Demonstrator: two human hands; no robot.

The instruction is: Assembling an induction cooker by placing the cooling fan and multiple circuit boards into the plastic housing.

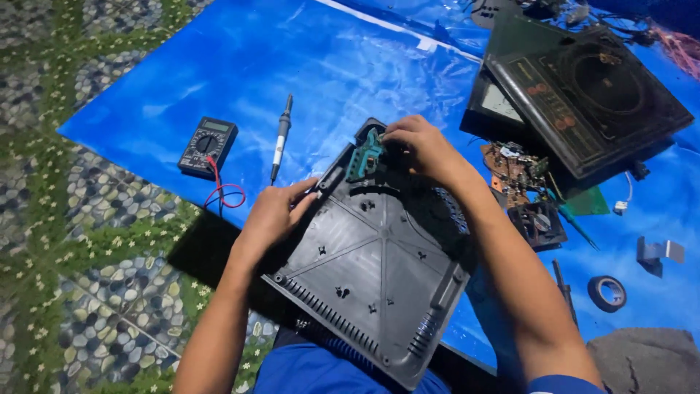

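A black plastic appliance base shell (379, 270) lies open side up in front of me, tilted, over a blue tarp (292, 66). My left hand (273, 211) grips its left rim. My right hand (423, 146) rests at the shell's far corner, fingertips on a small teal circuit board (364, 155) mounted there.
A black multimeter (208, 146) with red leads and a soldering iron (281, 138) lie to the left on the tarp. A black cooktop panel (590, 95), a brown circuit board (514, 168), a small fan (538, 225) and a tape roll (607, 293) lie to the right. Pebble-pattern floor at left.
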